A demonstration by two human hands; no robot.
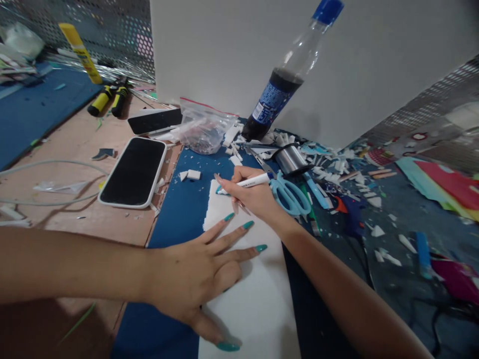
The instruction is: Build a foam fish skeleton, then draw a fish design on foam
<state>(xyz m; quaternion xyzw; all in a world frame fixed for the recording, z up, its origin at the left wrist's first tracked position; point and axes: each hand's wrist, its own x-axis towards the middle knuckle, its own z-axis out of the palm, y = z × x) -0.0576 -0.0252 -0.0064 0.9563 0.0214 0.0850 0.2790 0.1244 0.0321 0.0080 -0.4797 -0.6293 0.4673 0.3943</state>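
Observation:
My left hand (198, 269) lies with spread fingers on a white sheet (258, 299), pressing across its left side. Between the fingers of my right hand (256, 192) is a white marker pen (252, 181) with a dark blue end. Its blue tip points left, close to the sheet's far left corner. The sheet has a ragged far left edge and rests on a dark blue mat (175, 214). Light blue scissors (290, 194) lie just right of my right hand. Small white offcuts (192, 174) sit beyond the sheet.
A bottle of dark drink (277, 89) stands at the back beside a spool of wire (291, 158) and a clear zip bag (205, 129). On the left lie a phone (132, 172), pliers (108, 97) and a cable (52, 162). White scraps and a glue gun (352, 212) are at right.

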